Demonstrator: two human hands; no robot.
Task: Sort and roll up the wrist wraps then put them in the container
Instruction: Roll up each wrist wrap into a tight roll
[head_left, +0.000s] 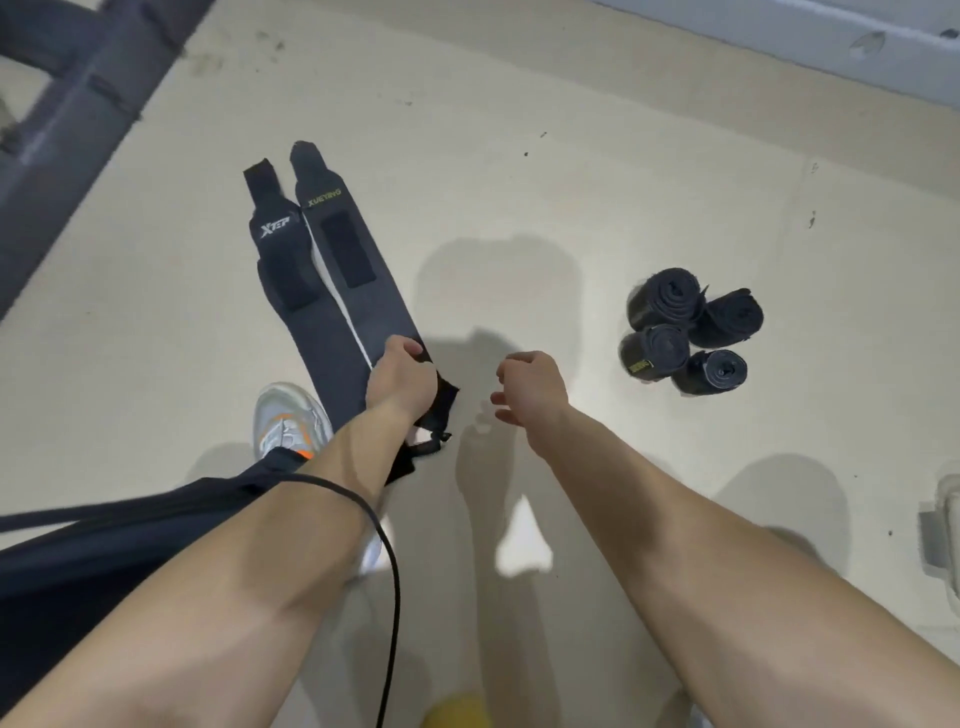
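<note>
Two long black wrist wraps lie flat, side by side, on the left of the pale floor (519, 156). The XTEP wrap (275, 234) has white letters. The XUEYING wrap (374, 306) has yellow-green letters. Four rolled wraps (665, 301) sit bunched together on the right. The left hand (402, 382) grips the XUEYING wrap's near end. The right hand (530, 389) hangs loose, holding nothing. A grey and orange shoe (288, 421) is nearby.

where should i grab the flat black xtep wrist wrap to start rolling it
The black XTEP wrist wrap lies flat, lengthwise away from you, velcro patch toward the far end; pinch its near end, beside the grey-and-orange shoe, coming from your side.
</note>
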